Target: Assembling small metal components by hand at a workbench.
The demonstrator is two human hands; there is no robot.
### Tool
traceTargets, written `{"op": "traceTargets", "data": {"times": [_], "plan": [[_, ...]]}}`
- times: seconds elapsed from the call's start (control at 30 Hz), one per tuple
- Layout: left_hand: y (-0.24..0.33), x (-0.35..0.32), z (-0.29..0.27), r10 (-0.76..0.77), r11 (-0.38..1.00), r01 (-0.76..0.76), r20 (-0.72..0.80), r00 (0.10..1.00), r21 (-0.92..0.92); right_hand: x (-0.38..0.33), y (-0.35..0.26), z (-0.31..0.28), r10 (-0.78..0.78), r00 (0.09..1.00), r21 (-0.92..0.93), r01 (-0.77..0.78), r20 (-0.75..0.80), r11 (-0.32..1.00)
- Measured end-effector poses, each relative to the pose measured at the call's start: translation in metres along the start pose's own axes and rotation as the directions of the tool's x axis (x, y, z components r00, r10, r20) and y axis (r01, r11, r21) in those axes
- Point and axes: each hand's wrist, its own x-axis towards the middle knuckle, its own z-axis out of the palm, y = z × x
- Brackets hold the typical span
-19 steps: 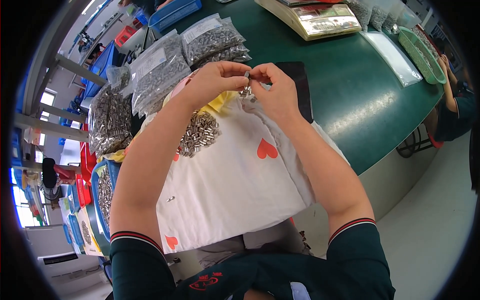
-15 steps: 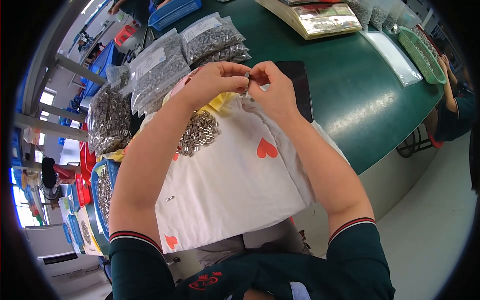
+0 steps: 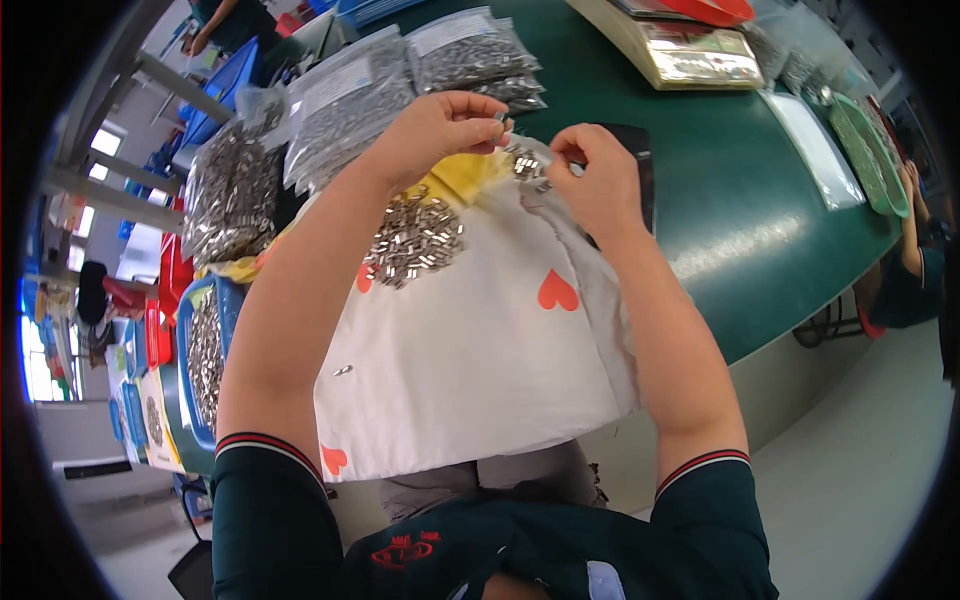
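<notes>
My left hand [image 3: 440, 132] is raised over the far edge of a white cloth with red hearts [image 3: 470, 350]. Its thumb and forefinger pinch a small metal piece [image 3: 504, 121]. To the right, apart from it, my right hand [image 3: 603, 178] has thumb and forefinger together; what they hold, if anything, is too small to make out. Between the hands lies a small cluster of shiny metal pieces [image 3: 525, 162]. A larger heap of short silvery metal pieces [image 3: 418, 240] rests on the cloth below my left wrist, and a single metal piece [image 3: 343, 370] lies nearer me.
Clear bags of metal parts [image 3: 350, 100] stand at the far left, beside another full bag [image 3: 232, 190]. A blue basket of parts [image 3: 205, 350] is left of my forearm. On the green table [image 3: 730, 200] are a dark flat object [image 3: 632, 150], a plastic sheet [image 3: 820, 150] and a green basket [image 3: 868, 155].
My hands have moved apart, the left slightly up and the right to the right. A small cluster of metal pieces now shows between them. The whole view has shifted slightly.
</notes>
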Motion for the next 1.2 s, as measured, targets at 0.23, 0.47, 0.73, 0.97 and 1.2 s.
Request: {"op": "traceTargets", "data": {"times": [0.23, 0.47, 0.73, 0.97, 1.2], "plan": [[-0.010, -0.105, -0.047, 0.032, 0.987, 0.003, -0.215, 0.976, 0.163, -0.010, -0.001, -0.002, -0.261, 0.961, -0.382, 0.275, 0.090, 0.882], [-0.078, -0.232, -0.032, 0.159, 0.869, -0.065, -0.153, 0.975, 0.491, -0.050, -0.073, 0.044, -0.160, 0.856, -0.038, 0.205, 0.492, 0.978], [-0.098, -0.262, -0.017, 0.086, 0.989, -0.060, -0.196, 0.977, 0.137, -0.071, -0.087, 0.106, -0.270, 0.743, -0.214, 0.485, 0.612, 0.848], [-0.117, -0.238, -0.036, 0.015, 0.913, -0.145, -0.323, 0.946, -0.382, -0.073, -0.107, 0.112, -0.164, 0.716, -0.340, 0.504, 0.679, 0.794], [-0.128, -0.241, -0.052, -0.039, 0.845, -0.091, -0.231, 0.972, -0.527, -0.086, -0.142, 0.143, 0.209, 0.735, 0.036, -0.303, 0.645, 0.952]]}}
